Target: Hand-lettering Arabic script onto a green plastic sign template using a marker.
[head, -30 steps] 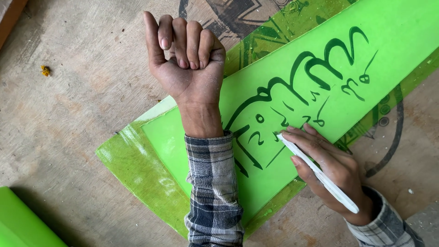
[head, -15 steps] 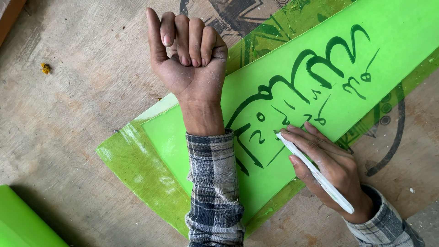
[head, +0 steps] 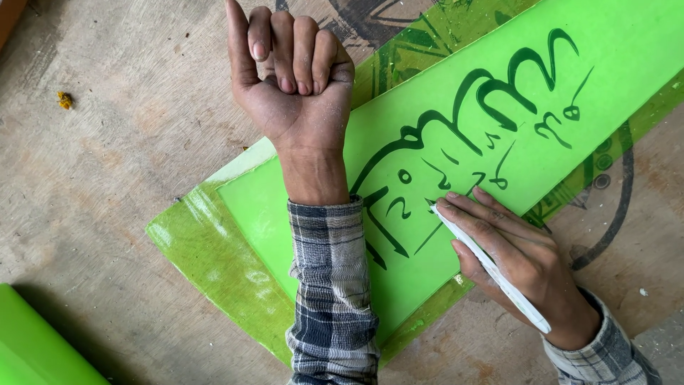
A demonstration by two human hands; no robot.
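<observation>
We hold the green sheet flat and keep the pen on its dark lettering.

The worn wooden surface (head: 92,178) carries the bright green sheet (head: 442,93), lying slantwise. Our left hand (head: 296,78), fist curled shut on nothing, pins it with the wrist. Our right hand (head: 513,260) has its grip closed around the white pen (head: 499,274); since a moment ago the tip has barely moved, so the stroke is slow.

looks like a sign-painting workshop: worn, paint-marked plywood bench (head: 107,178) w/ bright green lettered sheets (head: 627,64) laid out.
</observation>
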